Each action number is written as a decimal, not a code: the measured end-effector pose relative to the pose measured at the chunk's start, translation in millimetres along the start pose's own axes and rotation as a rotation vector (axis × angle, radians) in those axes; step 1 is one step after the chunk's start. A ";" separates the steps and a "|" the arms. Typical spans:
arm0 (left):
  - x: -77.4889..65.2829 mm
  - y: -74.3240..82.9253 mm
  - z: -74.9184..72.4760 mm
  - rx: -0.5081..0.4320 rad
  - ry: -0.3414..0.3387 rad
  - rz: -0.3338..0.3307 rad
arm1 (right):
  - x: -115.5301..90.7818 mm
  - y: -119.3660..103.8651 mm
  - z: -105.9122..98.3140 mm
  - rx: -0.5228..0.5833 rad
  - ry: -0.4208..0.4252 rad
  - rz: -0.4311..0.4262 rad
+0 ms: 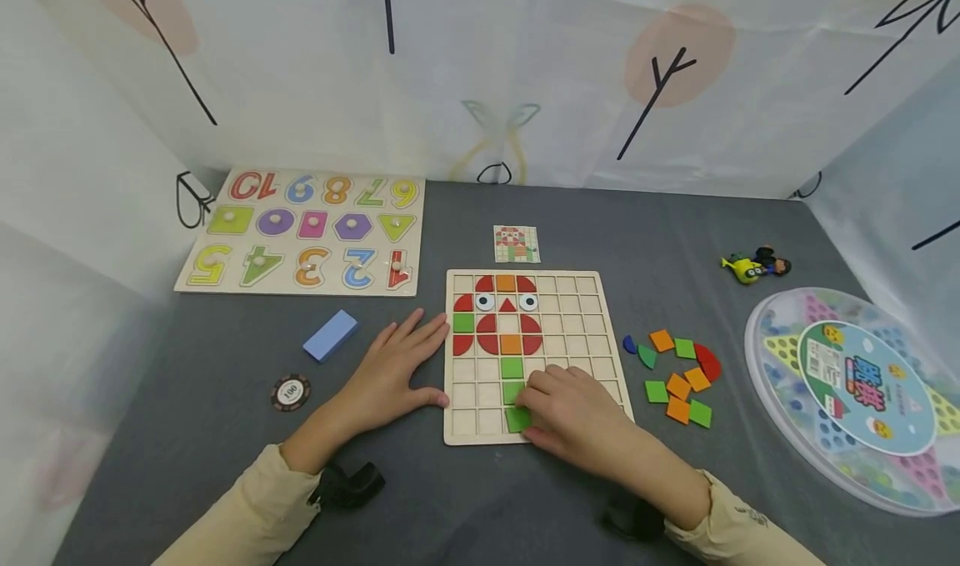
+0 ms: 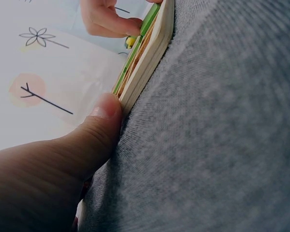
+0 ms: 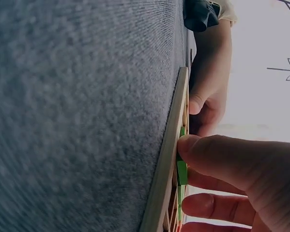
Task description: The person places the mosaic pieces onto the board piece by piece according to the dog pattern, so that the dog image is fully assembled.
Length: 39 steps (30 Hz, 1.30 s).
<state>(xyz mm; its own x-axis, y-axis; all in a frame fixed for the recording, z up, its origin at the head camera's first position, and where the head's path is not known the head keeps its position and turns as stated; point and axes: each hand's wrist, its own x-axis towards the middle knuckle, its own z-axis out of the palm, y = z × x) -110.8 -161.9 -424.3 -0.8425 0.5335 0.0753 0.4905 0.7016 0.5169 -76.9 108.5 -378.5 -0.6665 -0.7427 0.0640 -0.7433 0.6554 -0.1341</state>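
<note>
A wooden grid board (image 1: 570, 324) lies on the dark cloth, with red, orange and green pieces and two eye pieces set in its cells. At the bottom of the green column, my right hand (image 1: 573, 403) pinches a green square tile (image 1: 517, 419) between thumb and fingers. In the right wrist view that green tile (image 3: 182, 173) sits slightly proud of the board, by the thumb. My left hand (image 1: 390, 370) lies spread on the cloth at the board's left edge, its thumb (image 2: 106, 113) touching the side. A small picture card (image 1: 516, 243) is behind the board.
Loose orange, green, red and blue pieces (image 1: 678, 387) lie right of the board. Farther right are a round game box (image 1: 765, 383) and a small figure (image 1: 753, 264). To the left are a number puzzle (image 1: 300, 287), a blue block (image 1: 330, 335) and a poker chip (image 1: 290, 393).
</note>
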 end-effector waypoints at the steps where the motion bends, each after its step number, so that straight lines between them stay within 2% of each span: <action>1: 0.1 0.0 0.0 0.000 -0.002 0.000 | -0.3 -0.1 0.3 0.001 0.005 0.002; 11: 0.2 -0.6 0.4 -0.011 -0.001 0.000 | 1.0 -1.3 2.8 0.011 0.029 0.040; 14: 0.4 -0.4 0.7 -0.009 -0.004 -0.005 | -0.9 4.8 -1.7 0.022 0.050 0.052; 18: 1.0 -0.9 1.4 -0.004 -0.011 -0.009 | -11.9 31.2 -15.7 0.025 0.131 0.123; 23: 1.2 -1.3 1.2 -0.003 -0.010 -0.008 | -34.7 80.6 -28.1 -0.024 0.212 0.325; 27: 1.0 -1.3 1.2 -0.006 -0.013 -0.014 | -49.3 108.9 -29.9 -0.047 0.163 0.515; 30: 1.1 -1.0 1.2 -0.013 -0.010 -0.013 | -54.5 120.7 -30.9 -0.045 0.094 0.617; 35: -0.1 -1.6 1.3 -0.014 -0.005 -0.001 | -55.6 126.6 -32.9 -0.018 -0.038 0.722; 39: 0.0 -2.1 0.8 -0.011 -0.003 0.010 | -54.6 125.5 -33.8 0.026 -0.064 0.746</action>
<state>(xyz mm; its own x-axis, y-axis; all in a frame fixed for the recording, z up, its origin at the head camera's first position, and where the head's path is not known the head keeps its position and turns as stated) -111.7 -163.1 -426.1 -0.8370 0.5416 0.0778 0.4962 0.6913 0.5253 -135.7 235.9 -365.3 -0.9878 -0.1095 -0.1105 -0.0933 0.9854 -0.1426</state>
